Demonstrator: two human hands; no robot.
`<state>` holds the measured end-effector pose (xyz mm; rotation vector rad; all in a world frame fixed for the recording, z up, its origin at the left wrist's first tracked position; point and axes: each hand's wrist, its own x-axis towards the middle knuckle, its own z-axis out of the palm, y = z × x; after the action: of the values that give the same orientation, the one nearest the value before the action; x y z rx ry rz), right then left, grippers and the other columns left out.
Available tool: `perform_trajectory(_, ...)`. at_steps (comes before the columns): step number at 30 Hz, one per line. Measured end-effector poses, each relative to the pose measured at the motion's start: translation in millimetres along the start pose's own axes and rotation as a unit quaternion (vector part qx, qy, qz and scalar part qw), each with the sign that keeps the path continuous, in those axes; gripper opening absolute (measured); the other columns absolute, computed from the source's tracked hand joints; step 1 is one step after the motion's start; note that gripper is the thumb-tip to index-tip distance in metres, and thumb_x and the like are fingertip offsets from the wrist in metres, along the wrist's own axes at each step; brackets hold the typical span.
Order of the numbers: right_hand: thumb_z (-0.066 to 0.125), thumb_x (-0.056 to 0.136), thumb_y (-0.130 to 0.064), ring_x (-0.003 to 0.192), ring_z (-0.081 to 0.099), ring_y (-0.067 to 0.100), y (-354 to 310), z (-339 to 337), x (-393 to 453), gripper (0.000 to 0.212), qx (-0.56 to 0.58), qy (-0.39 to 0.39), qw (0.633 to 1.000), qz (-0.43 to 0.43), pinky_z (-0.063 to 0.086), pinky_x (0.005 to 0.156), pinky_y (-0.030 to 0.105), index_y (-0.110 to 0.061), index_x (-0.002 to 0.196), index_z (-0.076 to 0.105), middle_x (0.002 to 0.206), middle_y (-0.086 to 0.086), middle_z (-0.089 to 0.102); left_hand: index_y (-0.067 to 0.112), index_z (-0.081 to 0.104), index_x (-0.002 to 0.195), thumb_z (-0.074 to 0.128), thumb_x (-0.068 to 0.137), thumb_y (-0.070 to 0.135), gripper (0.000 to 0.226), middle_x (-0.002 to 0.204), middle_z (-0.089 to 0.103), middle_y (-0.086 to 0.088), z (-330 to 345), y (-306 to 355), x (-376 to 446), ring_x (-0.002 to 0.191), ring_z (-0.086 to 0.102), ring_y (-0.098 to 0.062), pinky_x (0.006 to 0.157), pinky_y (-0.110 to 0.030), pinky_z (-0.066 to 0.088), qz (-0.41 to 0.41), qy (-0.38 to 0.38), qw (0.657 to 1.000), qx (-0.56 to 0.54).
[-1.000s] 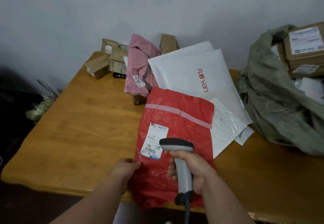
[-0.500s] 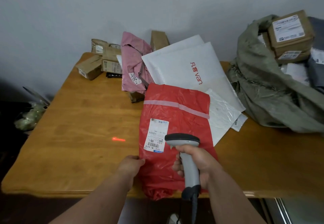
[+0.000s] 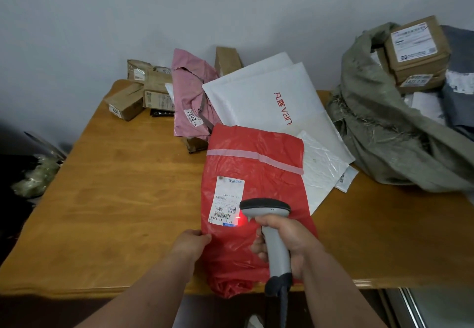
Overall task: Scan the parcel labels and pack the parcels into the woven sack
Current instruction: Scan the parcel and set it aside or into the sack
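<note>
- One head-worn view is given, looking forward and down from above the near edge of the table [image 3: 107, 199].
- The wall [image 3: 179, 7] behind the table is faced; it fills the upper third.
- The table is seen close, with both forearms entering from the bottom edge.
- The sack [image 3: 384, 135] is cut off at the right of the table.
- Straight lines are bowed by the wide lens.
- No second view is given.

A wooden table [image 3: 107, 199] is standing against a grey wall [image 3: 154, 7]; a crumpled clear bag [image 3: 36, 176] is lying beside its left edge.
</note>
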<state>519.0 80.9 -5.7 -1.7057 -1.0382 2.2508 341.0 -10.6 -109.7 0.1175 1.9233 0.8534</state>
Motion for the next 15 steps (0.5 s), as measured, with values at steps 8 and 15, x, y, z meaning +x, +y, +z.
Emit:
perform_trajectory(8, 0.075, 0.083, -0.012, 0.058, 0.069, 0.027, -4, -18, 18, 0.026, 0.002, 0.046, 0.999, -0.025, 0.056, 0.051, 0.032, 0.007, 0.097, 0.066, 0.068, 0.017, 0.070, 0.004, 0.064, 0.121, 0.063, 0.095, 0.016, 0.028, 0.117, 0.067, -0.015, 9, 9, 5, 0.102, 0.059, -0.029, 0.092, -0.037, 0.048, 0.015, 0.041, 0.999, -0.016)
perform_trajectory(15, 0.073, 0.081, -0.014, 0.061, 0.072, 0.020, -14, -67, 60, 0.023, -0.021, 0.172, 0.980, -0.098, 0.059, 0.061, 0.033, -0.006, 0.102, 0.069, 0.077, 0.010, 0.074, 0.008, 0.068, 0.109, 0.064, 0.091, 0.015, 0.020, 0.103, 0.072, -0.011, 18, 28, 15, 0.093, 0.066, -0.031, 0.088, -0.041, 0.055, 0.059, 0.105, 0.991, 0.051)
